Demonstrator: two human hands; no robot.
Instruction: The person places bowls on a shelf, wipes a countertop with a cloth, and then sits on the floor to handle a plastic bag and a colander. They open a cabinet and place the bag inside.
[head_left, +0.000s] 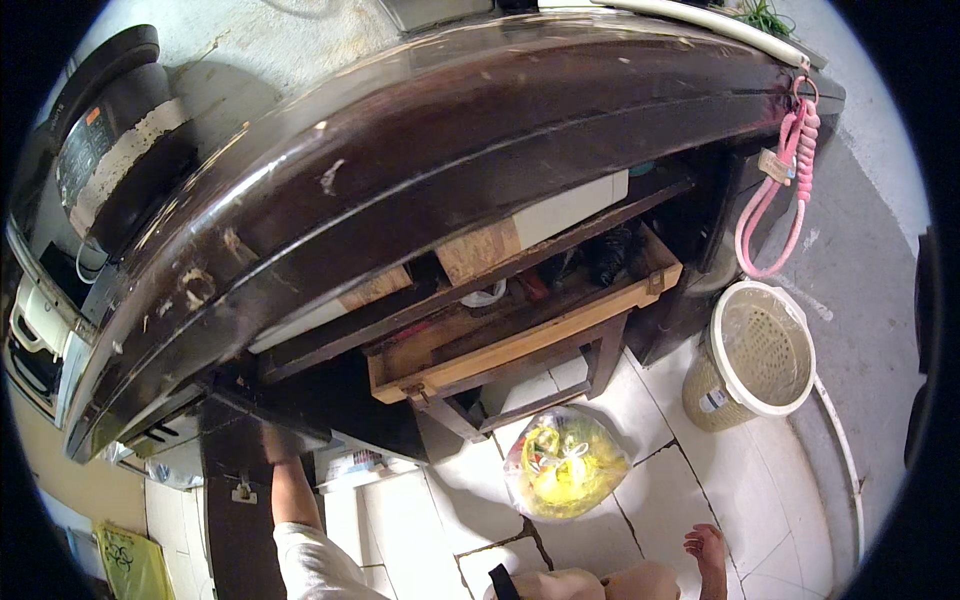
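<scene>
My left hand reaches in under the dark wooden counter, beside an open cabinet door; its fingers are hidden in shadow, so what it touches cannot be told. Low over the white tiled floor, at the lower right, my right hand holds nothing, its fingers apart and slightly curled. Between the two arms, a tied clear plastic bag with yellow contents rests on the tiles. Right of it stands a beige waste bin with a clear liner.
Beneath the counter is a shelf with boxes, and below it a wooden tray on a dark frame. A rice cooker stands on the left. A pink braided strap hangs at the right corner. A yellow bag lies lower left.
</scene>
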